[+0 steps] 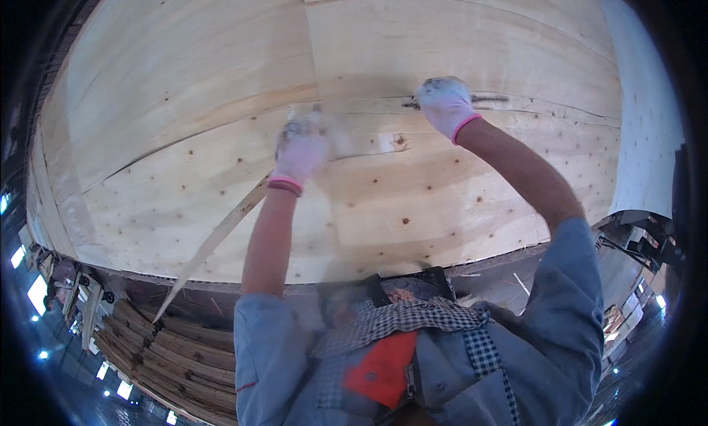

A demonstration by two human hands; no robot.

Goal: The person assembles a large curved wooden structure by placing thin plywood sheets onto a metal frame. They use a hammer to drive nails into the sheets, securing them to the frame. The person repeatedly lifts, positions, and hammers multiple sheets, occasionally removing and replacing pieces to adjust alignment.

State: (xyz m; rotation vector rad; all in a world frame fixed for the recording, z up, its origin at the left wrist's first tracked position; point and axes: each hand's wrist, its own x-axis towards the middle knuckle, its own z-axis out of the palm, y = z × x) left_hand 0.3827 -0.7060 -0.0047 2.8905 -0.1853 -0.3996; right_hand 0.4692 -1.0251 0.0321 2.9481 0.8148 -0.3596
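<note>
**Left hand point(301, 149) and right hand point(446, 105) at work over pale wood sheets point(413, 227)**

You have both gloved hands above the wood sheets, which spread in front of you with seams and dark knots. Your left hand is left of centre, near a seam, and is blurred; you cannot be faulted for a grip there, as I cannot tell whether its fingers are wide, narrow or holding anything. A narrow wood strip point(210, 245) slants from just beside that wrist, across the sheets and past their near edge. Whether you hold its upper end cannot be determined.

Your right hand is farther out and to the right, its fingers curled in over a dark streak point(490, 98) that shows on both sides of the glove. I cannot tell whether they pinch anything. Between your hands, a small light patch point(387, 142) lies beside a brown knot point(400, 141). At lower left, below the sheets, you have a stack of long boards point(177, 352).
</note>
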